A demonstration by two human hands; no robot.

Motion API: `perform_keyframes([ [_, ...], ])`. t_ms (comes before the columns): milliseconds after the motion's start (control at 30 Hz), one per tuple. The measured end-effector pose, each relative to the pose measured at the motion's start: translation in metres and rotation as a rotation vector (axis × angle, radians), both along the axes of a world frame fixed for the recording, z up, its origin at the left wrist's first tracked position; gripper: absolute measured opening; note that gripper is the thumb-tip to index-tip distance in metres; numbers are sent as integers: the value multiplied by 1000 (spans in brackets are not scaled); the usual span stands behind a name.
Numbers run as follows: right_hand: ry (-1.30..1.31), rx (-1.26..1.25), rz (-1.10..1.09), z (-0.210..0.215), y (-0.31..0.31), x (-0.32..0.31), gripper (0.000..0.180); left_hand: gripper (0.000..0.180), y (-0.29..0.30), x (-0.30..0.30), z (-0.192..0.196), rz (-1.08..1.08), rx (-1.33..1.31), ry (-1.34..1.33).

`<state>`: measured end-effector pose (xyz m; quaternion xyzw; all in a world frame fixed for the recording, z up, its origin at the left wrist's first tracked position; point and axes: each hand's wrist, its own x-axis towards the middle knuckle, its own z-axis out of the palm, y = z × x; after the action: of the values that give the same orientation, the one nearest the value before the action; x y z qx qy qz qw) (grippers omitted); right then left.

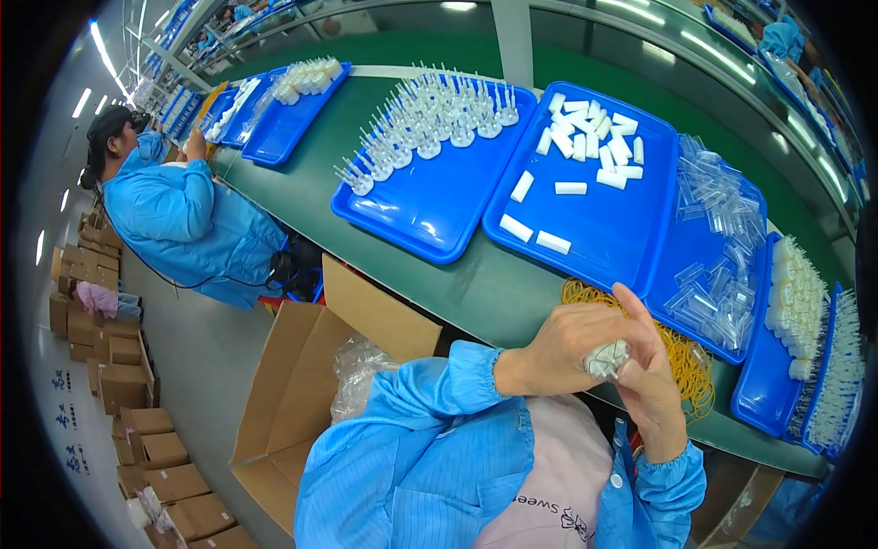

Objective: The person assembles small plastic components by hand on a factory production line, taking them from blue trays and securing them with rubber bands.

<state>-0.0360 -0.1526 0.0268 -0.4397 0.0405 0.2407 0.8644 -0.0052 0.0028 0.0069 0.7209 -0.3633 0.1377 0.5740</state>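
Note:
Close in front of my body, my two hands meet around a small whitish piece (606, 360) with dark lines across its visible end. My left hand (572, 337) is closed around it, its fingers curled. My right hand (654, 382) presses against the same piece from the right, thumb toward its end and fingers bent behind. Much of the piece is hidden by the fingers, so its kind is unclear. Just beyond the hands, a pile of yellow rubber bands (692, 368) lies along the table edge.
On the green table (402, 265) stand blue trays of white blocks (576, 188), clear-stemmed parts (430, 123), clear tubes (718, 197) and cream pieces (794, 293). An open cardboard box (283, 384) with clear plastic stands at my left. A co-worker (183, 215) in blue works farther left.

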Motion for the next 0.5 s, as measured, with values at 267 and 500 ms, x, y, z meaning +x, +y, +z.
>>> perform_keyframes([
  [267,-421,-588,-10,-22,-2,17,63,58,53,31,38,-1,-410,845],
  [500,-1131,-1154,-37,-37,11,12,7,54,83,24,22,91,-223,942],
])
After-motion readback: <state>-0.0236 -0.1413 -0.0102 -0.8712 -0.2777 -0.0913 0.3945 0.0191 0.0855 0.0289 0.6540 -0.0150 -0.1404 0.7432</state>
